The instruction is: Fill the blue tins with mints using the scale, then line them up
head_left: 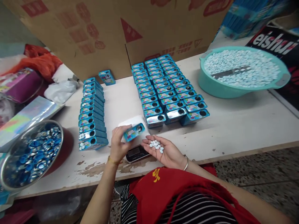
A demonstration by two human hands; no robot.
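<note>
Chipped white desk (233, 124), round teal basin (210, 84) of pale tablets, blocks of glossy blue tins (169, 90); left hand (118, 144) grip pinching one tin (134, 132) over half-hidden scale (136, 152), right hand (163, 152) spread flat, cupping small white tablets (157, 145).

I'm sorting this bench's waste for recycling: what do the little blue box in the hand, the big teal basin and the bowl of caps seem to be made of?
The little blue box in the left hand looks like printed tinplate: glossy, with crisp edges. The teal basin seems to be moulded plastic, matte and evenly coloured. The bowl of caps looks like stainless steel, with a bright mirror rim. None of these materials is certain from one view.
</note>
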